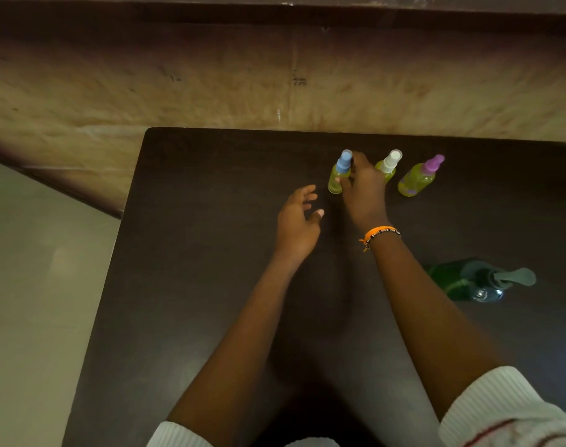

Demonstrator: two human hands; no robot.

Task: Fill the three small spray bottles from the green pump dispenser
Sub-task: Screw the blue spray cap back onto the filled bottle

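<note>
Right hand (362,188) grips small blue-capped spray bottle of yellow-green liquid (338,175); left hand (296,217) open, idle. Judgement: set bottle down upright, in line with neighbours, release gently.

Landmark: middle spray bottle (388,167), standing on the table (210,285) near its far edge. Second spray bottle (339,174) stands to its left, third spray bottle (418,177) just to its right; the three form a row, none touching. Right hand (363,191) lies between the landmark and the left bottle, fingers around the left bottle. Left hand (297,221) sits further left and nearer the viewer. Pump dispenser (475,280) stands right of the landmark, well nearer the viewer.
</note>
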